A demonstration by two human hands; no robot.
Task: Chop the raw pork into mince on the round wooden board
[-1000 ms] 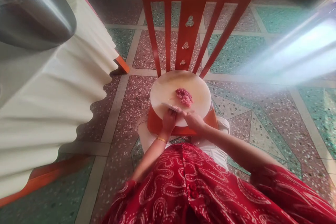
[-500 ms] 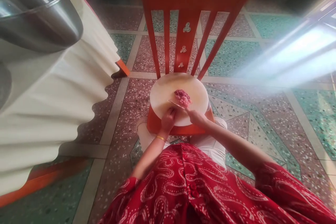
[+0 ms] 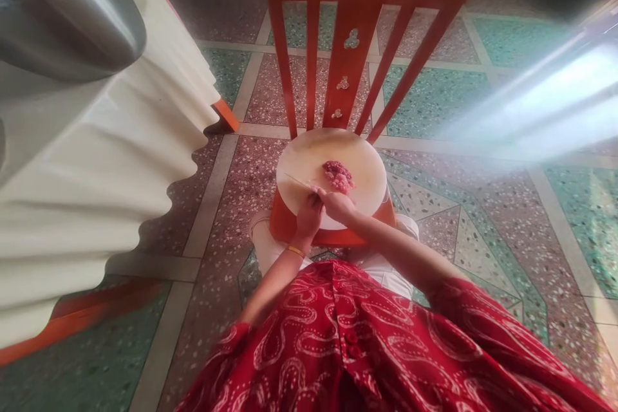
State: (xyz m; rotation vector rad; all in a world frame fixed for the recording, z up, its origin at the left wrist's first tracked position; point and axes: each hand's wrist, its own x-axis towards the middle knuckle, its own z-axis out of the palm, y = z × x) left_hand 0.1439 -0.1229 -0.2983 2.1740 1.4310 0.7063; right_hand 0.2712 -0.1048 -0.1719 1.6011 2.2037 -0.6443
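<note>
A round, pale cutting board (image 3: 302, 151) lies on the seat of a red chair. On its middle sits a small heap of pink minced meat (image 3: 338, 177). My right hand (image 3: 338, 206) is closed round the handle of a knife (image 3: 298, 179), whose thin blade shows nearly edge-on and points left over the board. Close against it, at the board's near edge, my left hand (image 3: 309, 217) is closed with its fingers curled. Whatever those fingers hold, if anything, is hidden. The two hands appear to touch near the knife's handle.
The red chair's slatted back (image 3: 338, 90) rises behind the board. To the left, a table with a cream cloth (image 3: 159, 161) bears a large steel pot (image 3: 91, 32). Speckled tile floor (image 3: 251, 174) surrounds the chair. Bright glare covers the right side.
My right hand has moved left with the knife, from beside the meat to my left hand. The blade now reaches further left. The meat heap looks the same, and the view has shifted slightly.
</note>
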